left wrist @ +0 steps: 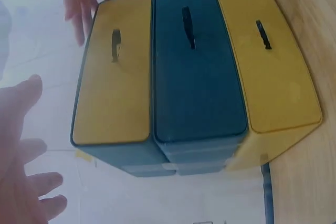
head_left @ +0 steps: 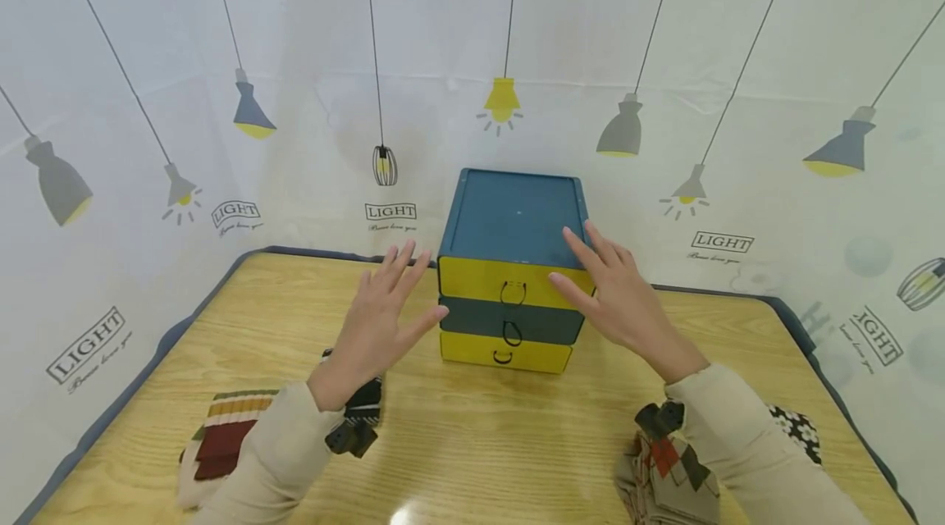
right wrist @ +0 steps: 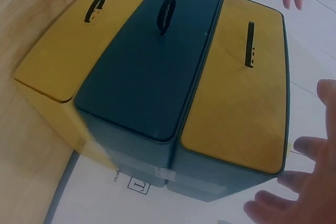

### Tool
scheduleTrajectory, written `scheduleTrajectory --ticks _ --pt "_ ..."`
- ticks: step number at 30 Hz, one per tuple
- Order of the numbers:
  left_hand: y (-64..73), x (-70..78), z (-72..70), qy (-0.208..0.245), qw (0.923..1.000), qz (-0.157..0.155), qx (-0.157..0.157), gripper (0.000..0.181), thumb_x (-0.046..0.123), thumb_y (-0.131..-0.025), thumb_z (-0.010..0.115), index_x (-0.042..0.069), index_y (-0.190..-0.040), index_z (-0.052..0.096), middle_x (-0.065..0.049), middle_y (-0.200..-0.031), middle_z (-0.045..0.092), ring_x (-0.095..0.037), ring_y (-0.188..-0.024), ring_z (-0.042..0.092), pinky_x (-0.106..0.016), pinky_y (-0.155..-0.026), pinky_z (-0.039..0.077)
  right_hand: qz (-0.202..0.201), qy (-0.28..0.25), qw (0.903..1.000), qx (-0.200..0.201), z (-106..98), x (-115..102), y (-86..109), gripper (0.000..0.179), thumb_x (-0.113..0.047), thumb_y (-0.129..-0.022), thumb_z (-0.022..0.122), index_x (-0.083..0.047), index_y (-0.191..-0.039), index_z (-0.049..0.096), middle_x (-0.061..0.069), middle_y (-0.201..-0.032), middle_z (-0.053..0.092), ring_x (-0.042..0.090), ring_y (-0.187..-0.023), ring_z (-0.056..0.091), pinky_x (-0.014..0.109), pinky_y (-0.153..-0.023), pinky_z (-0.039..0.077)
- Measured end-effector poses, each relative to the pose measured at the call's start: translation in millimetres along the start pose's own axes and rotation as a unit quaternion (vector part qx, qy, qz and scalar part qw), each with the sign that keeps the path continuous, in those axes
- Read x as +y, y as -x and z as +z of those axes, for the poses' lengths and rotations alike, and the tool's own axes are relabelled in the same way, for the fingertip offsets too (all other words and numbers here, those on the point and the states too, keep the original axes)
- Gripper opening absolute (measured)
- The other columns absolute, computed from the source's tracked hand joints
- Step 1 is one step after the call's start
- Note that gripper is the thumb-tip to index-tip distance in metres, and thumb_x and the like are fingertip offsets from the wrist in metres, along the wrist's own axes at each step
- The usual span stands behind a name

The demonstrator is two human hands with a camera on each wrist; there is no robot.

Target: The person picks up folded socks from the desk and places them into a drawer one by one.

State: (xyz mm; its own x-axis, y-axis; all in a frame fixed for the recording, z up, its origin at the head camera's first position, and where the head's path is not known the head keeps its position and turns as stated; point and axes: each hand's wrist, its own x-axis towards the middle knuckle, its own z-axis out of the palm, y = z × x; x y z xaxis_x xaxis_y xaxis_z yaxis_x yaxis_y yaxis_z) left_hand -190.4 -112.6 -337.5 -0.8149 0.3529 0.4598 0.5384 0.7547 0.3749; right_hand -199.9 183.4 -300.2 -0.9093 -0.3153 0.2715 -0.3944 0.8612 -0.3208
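Note:
A small three-drawer box stands closed on the table, with a blue top [head_left: 517, 217]. Its upper drawer front [head_left: 480, 280] is yellow, the middle one [head_left: 472, 320] dark blue and the lowest [head_left: 465, 350] yellow, each with a black loop pull. My left hand [head_left: 380, 324] is raised left of the box, fingers spread and holding nothing. On the other side my right hand [head_left: 620, 299], also spread and empty, overlaps the box's upper right front corner in the head view. In the right wrist view its fingers [right wrist: 294, 179] show beside the upper drawer's end.
Folded striped fabric [head_left: 225, 439] and a black, white-striped piece [head_left: 365, 404] lie at the left, partly behind my left arm. At the right are folded argyle fabric [head_left: 668, 480] and a black floral piece [head_left: 799, 431]. A white lamp-printed backdrop [head_left: 443, 25] surrounds the wooden table [head_left: 458, 443].

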Motion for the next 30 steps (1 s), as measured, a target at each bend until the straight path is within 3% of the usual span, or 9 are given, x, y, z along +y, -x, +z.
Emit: scheduleTrajectory --ticks 5,11,16,19,21,26,30 --pt "2.6 10.3 6.4 0.066 0.9963 0.030 0.046 0.065 0.040 -0.085 0.056 0.020 -0.140 0.028 -0.002 -0.146 0.015 -0.022 -0.133 0.012 -0.057 -0.100 0.018 -0.004 -0.050 0.9987 0.006 -3 2 -7.7 0.063 -0.046 -0.088 0.048 -0.011 -0.138 0.033 0.016 -0.144 0.018 0.042 -0.125 0.021 0.060 -0.092 0.026" --pt "5.3 16.9 19.4 0.172 0.9829 0.019 0.063 0.059 0.032 -0.085 0.060 0.022 -0.137 0.035 -0.001 -0.142 0.025 -0.023 -0.127 0.027 -0.053 -0.094 0.032 -0.008 -0.065 0.9977 0.021 -4 6 -15.1 0.054 -0.040 -0.085 0.056 -0.004 -0.125 0.050 0.018 -0.133 0.038 0.037 -0.120 0.034 0.055 -0.093 0.030" --pt "3.5 21.7 31.7 0.280 0.9580 -0.003 0.061 0.053 0.023 -0.085 0.061 0.018 -0.134 0.042 -0.007 -0.126 0.041 -0.023 -0.113 0.041 -0.044 -0.089 0.041 -0.003 -0.062 0.9978 0.023 -6 12 -18.6 0.046 -0.036 -0.083 0.060 -0.003 -0.115 0.058 0.018 -0.120 0.051 0.034 -0.109 0.047 0.050 -0.086 0.040" --pt "0.8 26.3 39.0 0.339 0.9394 -0.027 0.042 0.049 0.022 -0.085 0.060 0.018 -0.132 0.045 -0.009 -0.117 0.044 -0.024 -0.104 0.046 -0.036 -0.080 0.048 -0.006 -0.061 0.9980 0.015 -9 16 -20.5 0.043 -0.035 -0.083 0.061 -0.002 -0.112 0.060 0.018 -0.118 0.052 0.034 -0.104 0.050 0.049 -0.083 0.042" --pt "-2.3 29.0 44.5 0.360 0.9317 -0.040 0.028 0.047 0.024 -0.085 0.060 0.019 -0.130 0.046 -0.009 -0.114 0.046 -0.023 -0.101 0.049 -0.030 -0.076 0.050 -0.010 -0.060 0.9981 0.009 -12 17 -21.7 0.043 -0.034 -0.082 0.062 -0.002 -0.111 0.061 0.018 -0.118 0.053 0.035 -0.103 0.050 0.049 -0.082 0.043" --pt "-12.1 33.8 56.8 0.360 0.9319 -0.046 0.006 0.042 0.027 -0.085 0.060 0.018 -0.126 0.051 -0.008 -0.109 0.050 -0.015 -0.091 0.055 -0.024 -0.070 0.051 -0.015 -0.052 0.9985 0.001 -14 16 -24.4 0.040 -0.032 -0.082 0.063 -0.002 -0.109 0.063 0.018 -0.114 0.055 0.033 -0.099 0.052 0.046 -0.079 0.045" --pt "-18.9 35.2 61.6 0.335 0.9414 -0.036 0.009 0.039 0.028 -0.085 0.060 0.015 -0.121 0.054 -0.007 -0.103 0.055 -0.014 -0.085 0.059 -0.023 -0.068 0.051 -0.019 -0.049 0.9986 0.003 -13 14 -26.9 0.040 -0.032 -0.081 0.064 -0.002 -0.107 0.064 0.018 -0.111 0.056 0.032 -0.096 0.053 0.045 -0.078 0.046"
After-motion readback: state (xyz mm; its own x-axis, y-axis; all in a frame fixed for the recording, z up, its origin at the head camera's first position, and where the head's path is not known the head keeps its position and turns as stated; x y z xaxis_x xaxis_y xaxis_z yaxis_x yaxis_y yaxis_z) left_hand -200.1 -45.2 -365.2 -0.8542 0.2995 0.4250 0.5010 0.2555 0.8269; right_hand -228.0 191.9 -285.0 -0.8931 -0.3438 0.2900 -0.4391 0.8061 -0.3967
